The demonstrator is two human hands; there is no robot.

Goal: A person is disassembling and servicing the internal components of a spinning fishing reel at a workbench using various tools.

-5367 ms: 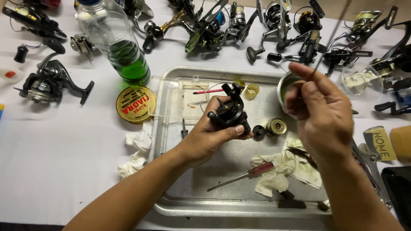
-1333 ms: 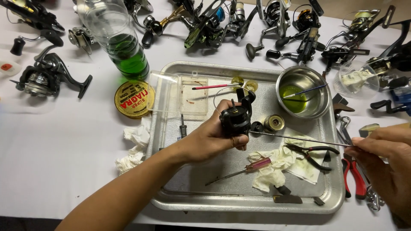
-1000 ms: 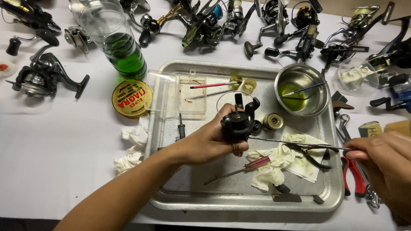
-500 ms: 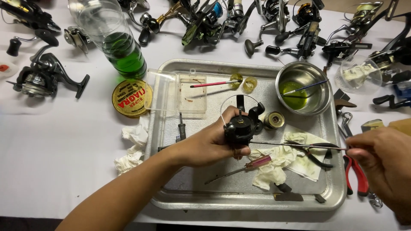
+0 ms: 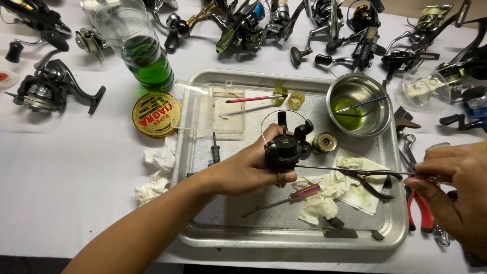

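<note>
Head view: left hand (image 5: 243,170) clamped on black reel body (image 5: 285,147) over metal tray (image 5: 253,236); right hand (image 5: 451,185) pinching thin rod (image 5: 350,171) reaching the reel.

Fishing-reel repair workbench: a white-covered table (image 5: 61,167) lined with many spinning reels (image 5: 50,91), a metal tray (image 5: 284,238) of parts, red-handled pliers (image 5: 421,213) and a screwdriver (image 5: 284,199).

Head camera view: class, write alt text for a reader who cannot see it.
Over a metal tray, the left hand grips a black fishing reel body while the right hand holds a thin rod against it. A steel bowl of green liquid, stained tissues and a red-handled screwdriver lie in the tray.
</note>
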